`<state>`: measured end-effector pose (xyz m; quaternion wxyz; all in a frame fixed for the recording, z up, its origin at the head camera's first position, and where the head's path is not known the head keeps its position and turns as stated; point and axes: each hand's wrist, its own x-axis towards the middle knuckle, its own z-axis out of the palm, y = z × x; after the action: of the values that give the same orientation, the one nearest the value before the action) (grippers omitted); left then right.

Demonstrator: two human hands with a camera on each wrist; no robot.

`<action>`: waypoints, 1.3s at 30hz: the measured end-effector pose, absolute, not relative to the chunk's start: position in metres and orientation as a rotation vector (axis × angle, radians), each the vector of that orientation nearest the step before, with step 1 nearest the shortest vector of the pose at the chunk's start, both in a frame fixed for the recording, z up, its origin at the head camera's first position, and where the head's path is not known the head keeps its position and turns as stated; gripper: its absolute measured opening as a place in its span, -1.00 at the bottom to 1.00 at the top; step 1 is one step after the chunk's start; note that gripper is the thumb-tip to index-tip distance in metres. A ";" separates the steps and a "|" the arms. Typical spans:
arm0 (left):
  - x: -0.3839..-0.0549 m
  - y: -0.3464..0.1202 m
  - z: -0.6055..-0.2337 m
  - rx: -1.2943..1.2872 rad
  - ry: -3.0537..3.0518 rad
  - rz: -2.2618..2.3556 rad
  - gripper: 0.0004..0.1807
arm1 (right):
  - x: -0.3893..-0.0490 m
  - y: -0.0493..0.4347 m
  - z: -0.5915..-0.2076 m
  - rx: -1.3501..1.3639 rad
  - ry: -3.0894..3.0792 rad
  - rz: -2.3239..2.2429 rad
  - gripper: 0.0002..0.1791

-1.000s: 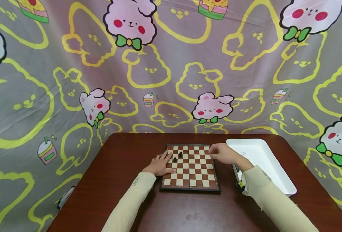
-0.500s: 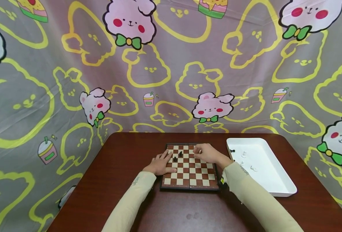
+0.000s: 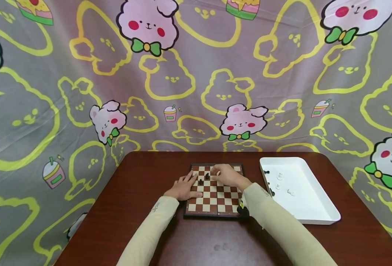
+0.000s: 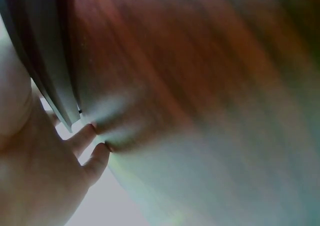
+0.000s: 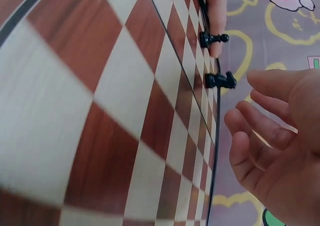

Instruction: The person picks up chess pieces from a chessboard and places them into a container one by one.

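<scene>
A brown-and-cream chessboard [image 3: 210, 208] with a dark rim lies on the table. My left hand [image 3: 182, 188] rests on its left edge, fingers spread and thumb across the squares; in the left wrist view two fingertips [image 4: 102, 153] reach the tabletop beside the rim. Two black pieces stand upright on the board: a pawn [image 3: 200, 182] near the left fingers and a knight [image 3: 207, 176] further back. Just right of the knight hovers my right hand [image 3: 227, 175]. In the right wrist view its loosely bent fingers [image 5: 237, 146] hold nothing, with the knight [image 5: 220, 80] close by the fingertips.
Right of the board sits a white tray [image 3: 312, 210] with several black and clear-looking pieces [image 3: 279, 176] lying in it. The brown table [image 3: 143, 173] meets a patterned cloth [image 3: 196, 88] at the back and sides.
My right hand has moved left from the board's right edge, by the tray, to beside the knight. The left hand and both pieces on the board have stayed put.
</scene>
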<state>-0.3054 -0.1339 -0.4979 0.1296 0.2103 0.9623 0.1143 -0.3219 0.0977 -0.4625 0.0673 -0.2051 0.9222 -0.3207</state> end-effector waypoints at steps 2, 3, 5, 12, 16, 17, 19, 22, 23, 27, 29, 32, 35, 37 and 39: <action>-0.305 -0.134 -0.497 0.610 2.795 0.333 -0.02 | -0.323 0.093 -0.462 -0.624 2.765 -0.988 -0.73; -0.305 -0.134 -0.497 0.608 2.793 0.336 -0.02 | -0.323 0.091 -0.462 -0.624 2.763 -0.993 -0.73; -0.305 -0.133 -0.497 0.609 2.792 0.342 -0.02 | -0.324 0.088 -0.461 -0.624 2.760 -0.990 -0.73; -0.307 -0.133 -0.500 0.626 2.801 0.315 -0.02 | -0.326 0.083 -0.467 -0.600 2.764 -0.926 -0.74; -0.307 -0.134 -0.500 0.636 2.808 0.322 -0.01 | -0.328 0.081 -0.470 -0.600 2.756 -0.948 -0.71; -0.307 -0.134 -0.500 0.636 2.808 0.321 -0.01 | -0.329 0.081 -0.471 -0.598 2.754 -0.957 -0.70; -0.307 -0.133 -0.499 0.632 2.805 0.317 -0.01 | -0.329 0.080 -0.473 -0.589 2.749 -0.970 -0.69; -0.305 -0.133 -0.498 0.633 2.803 0.317 -0.01 | -0.329 0.078 -0.474 -0.565 2.749 -0.971 -0.70; -0.305 -0.133 -0.497 0.634 2.802 0.318 -0.02 | -0.329 0.077 -0.475 -0.560 2.753 -0.965 -0.71; -0.302 -0.132 -0.494 0.640 2.793 0.335 -0.03 | -0.330 0.074 -0.475 -0.529 2.764 -0.949 -0.73; -0.302 -0.132 -0.494 0.642 2.791 0.336 -0.03 | -0.331 0.073 -0.476 -0.532 2.776 -0.928 -0.74; -0.302 -0.132 -0.494 0.643 2.798 0.331 -0.03 | -0.332 0.071 -0.477 -0.543 2.804 -0.881 -0.80; -0.302 -0.133 -0.495 0.641 2.805 0.329 -0.03 | -0.333 0.070 -0.478 -0.559 2.828 -0.854 -0.89; -0.302 -0.134 -0.496 0.639 2.805 0.326 -0.03 | -0.332 0.071 -0.479 -0.571 2.837 -0.858 -0.94; -0.303 -0.135 -0.496 0.636 2.806 0.325 -0.03 | -0.332 0.072 -0.480 -0.593 2.846 -0.865 -0.96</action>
<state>-0.3026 -0.1346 -0.4961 0.1225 0.2181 0.9618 0.1115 -0.3319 0.0722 -0.4804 0.0542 -0.1953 0.9370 -0.2846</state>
